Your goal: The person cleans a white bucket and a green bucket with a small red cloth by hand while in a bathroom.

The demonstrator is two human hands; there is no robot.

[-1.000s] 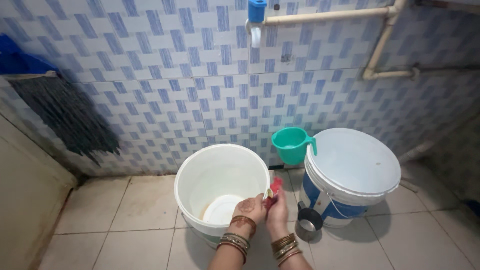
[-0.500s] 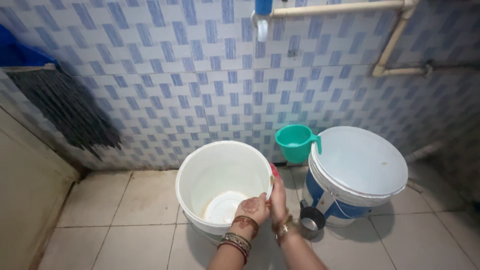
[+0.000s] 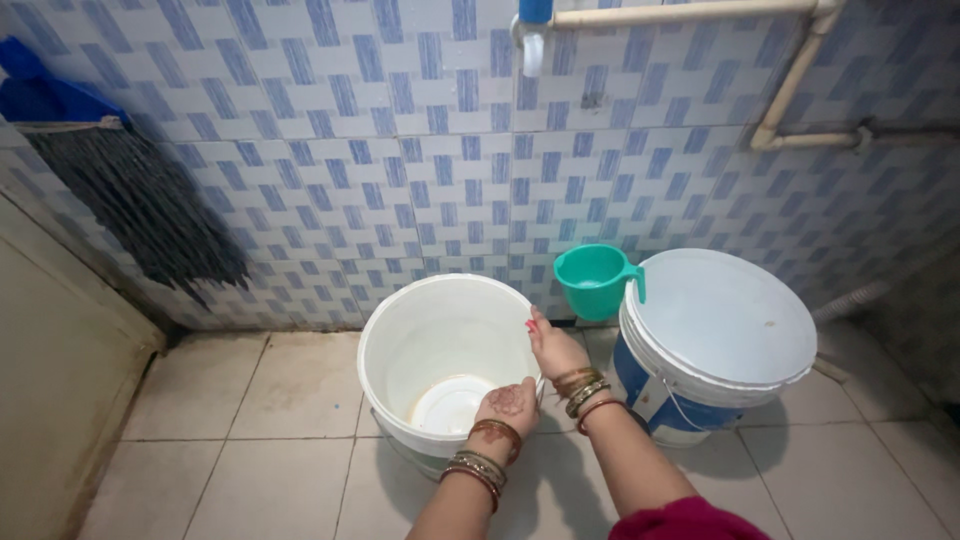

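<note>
A wall of blue-and-white patterned tiles (image 3: pixel 380 170) fills the upper frame above a beige tiled floor (image 3: pixel 270 400). At lower centre stands a large white plastic bucket (image 3: pixel 400 340), open and round, its inside pale with a brownish stain ring around a flat white bottom. Right of it sits a lidded white and blue bucket (image 3: pixel 715 340), with a small green mug (image 3: pixel 592 280) between the two at the wall. A dark mop head (image 3: pixel 140 210) hangs at upper left; a cream pipe with a blue-topped tap (image 3: pixel 532 30) runs along the top. The left hand (image 3: pixel 508 405), with henna and bangles, grips the white bucket's near rim. The right hand (image 3: pixel 553 347) rests at the rim's right side; I cannot tell its hold.
</note>
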